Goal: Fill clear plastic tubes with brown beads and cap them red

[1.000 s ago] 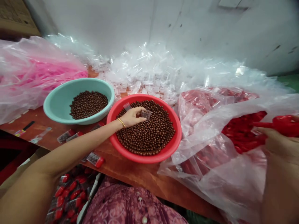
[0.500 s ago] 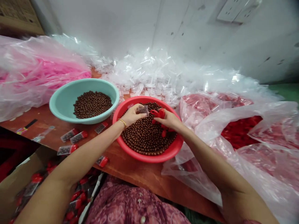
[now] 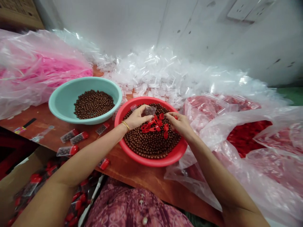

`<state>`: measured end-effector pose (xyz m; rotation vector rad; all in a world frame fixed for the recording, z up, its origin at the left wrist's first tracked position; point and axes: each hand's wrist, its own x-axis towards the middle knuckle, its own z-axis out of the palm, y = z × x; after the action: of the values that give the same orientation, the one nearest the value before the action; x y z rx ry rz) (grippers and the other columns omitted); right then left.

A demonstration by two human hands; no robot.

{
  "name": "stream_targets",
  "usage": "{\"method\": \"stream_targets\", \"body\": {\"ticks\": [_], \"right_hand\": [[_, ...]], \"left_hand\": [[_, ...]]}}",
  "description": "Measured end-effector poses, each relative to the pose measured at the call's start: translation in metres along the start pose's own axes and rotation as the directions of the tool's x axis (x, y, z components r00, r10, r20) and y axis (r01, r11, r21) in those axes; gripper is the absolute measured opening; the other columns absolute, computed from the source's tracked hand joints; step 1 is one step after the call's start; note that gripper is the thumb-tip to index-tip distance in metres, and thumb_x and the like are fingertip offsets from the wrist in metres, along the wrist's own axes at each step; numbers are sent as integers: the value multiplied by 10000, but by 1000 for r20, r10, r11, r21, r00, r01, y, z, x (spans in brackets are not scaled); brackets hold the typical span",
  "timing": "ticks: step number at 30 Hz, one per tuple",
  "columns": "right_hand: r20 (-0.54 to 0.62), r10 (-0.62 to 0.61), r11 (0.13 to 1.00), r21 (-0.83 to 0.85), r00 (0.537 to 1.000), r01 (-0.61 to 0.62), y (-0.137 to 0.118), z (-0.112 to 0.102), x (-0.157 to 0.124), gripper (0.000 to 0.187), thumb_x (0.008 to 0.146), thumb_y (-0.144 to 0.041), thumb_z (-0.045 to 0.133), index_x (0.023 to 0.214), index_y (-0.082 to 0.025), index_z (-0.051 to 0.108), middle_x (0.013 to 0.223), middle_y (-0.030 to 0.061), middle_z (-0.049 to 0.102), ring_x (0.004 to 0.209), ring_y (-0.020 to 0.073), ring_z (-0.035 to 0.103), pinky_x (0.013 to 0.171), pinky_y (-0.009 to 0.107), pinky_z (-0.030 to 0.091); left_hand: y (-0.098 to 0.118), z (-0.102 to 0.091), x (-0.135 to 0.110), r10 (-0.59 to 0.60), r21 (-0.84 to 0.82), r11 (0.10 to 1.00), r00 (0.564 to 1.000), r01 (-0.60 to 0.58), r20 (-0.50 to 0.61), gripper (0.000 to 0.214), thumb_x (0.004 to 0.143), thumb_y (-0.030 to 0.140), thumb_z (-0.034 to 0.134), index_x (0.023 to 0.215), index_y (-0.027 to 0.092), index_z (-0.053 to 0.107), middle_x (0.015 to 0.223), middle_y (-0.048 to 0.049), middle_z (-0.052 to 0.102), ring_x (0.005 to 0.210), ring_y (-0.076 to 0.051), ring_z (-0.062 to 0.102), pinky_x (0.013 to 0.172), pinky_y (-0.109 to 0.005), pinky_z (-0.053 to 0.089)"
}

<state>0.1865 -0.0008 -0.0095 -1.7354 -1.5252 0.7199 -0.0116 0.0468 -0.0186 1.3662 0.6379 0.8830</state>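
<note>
Clear container, clamped in the left hand over the red bowl, likely so strays rejoin the brown beads; red caps lie handy below the grip; right hand beside them, its hold unclear.

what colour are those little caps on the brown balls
The caps are red; the head view shows it.

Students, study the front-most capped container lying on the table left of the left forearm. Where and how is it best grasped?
Probably across the middle of the clear body of the capped container, the grip spanning its long sides, coming down from the upper left. It lies on its side, body pointing left, while its red cap faces the left forearm.
</note>
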Motion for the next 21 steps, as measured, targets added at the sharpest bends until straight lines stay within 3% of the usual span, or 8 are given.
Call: {"method": "stream_targets", "body": {"ticks": [2, 4, 7, 9, 11, 16, 21], "right_hand": [[-7, -101, 991, 87, 995, 102, -4, 2, -3, 353, 792, -431, 517, 1009, -172, 621, 650, -16, 562, 569, 130, 520, 587, 270, 449], [-27, -273, 958, 88, 962, 274, -10, 3, -4, 368, 775, -382, 566, 1088, -192, 599, 665, -25, 549, 592, 124, 519, 611, 268, 450], [35, -508, 861, 8, 861, 508, -17, 2, -1, 289, 762, -342, 625, 1018, -208, 635, 741, 4, 603, 655, 134, 547, 657, 283, 455], [90, -589, 805, -23, 803, 593, -19, 0, 1, 184, 766, -320, 639, 911, -207, 649, 773, 19, 635, 673, 137, 562, 669, 284, 457], [108, -617, 781, -37, 780, 623, -19, -1, 3, 123, 773, -301, 635, 847, -203, 633, 750, 15, 637, 648, 131, 561, 643, 273, 456], [84, -630, 759, -146, 772, 635, -17, 1, -1, 135, 759, -263, 627, 870, -194, 591, 751, 19, 614, 648, 132, 552, 619, 264, 446], [226, -603, 770, -86, 765, 632, -23, 1, -4, 64, 756, -228, 578, 750, -188, 529, 683, -4, 565, 602, 108, 507, 576, 237, 403]], "left_hand": [[0, 0, -1, 7, 44, 999, 1000, -8, 26, 263, 708, 153, 635, 944, 141, 519, 891, -4, 580, 813, -101, 547, 814, -256, 454], [1, -1, -2, -7, 86, 996, 997, 0, 79, 254, 710, 165, 628, 936, 136, 517, 862, 2, 569, 781, -99, 533, 787, -254, 445], [1, -2, -4, -34, 161, 987, 981, 3, 191, 238, 721, 216, 625, 916, 130, 518, 785, 17, 544, 733, -104, 514, 750, -263, 433], [1, -3, -5, -34, 192, 981, 969, -14, 247, 226, 733, 239, 615, 906, 130, 517, 748, 23, 534, 725, -108, 510, 753, -269, 424], [0, -2, -5, -14, 208, 977, 964, -43, 265, 208, 742, 242, 603, 896, 134, 514, 736, 23, 533, 732, -112, 510, 763, -270, 417], [-1, -2, -5, 30, 285, 953, 970, -100, 240, 212, 741, 216, 578, 928, 137, 516, 755, 25, 520, 712, -106, 492, 728, -252, 408], [2, -1, -7, 39, 401, 901, 953, -163, 300, 155, 721, 200, 557, 864, 146, 526, 754, 33, 501, 724, -110, 472, 719, -242, 382]]}}
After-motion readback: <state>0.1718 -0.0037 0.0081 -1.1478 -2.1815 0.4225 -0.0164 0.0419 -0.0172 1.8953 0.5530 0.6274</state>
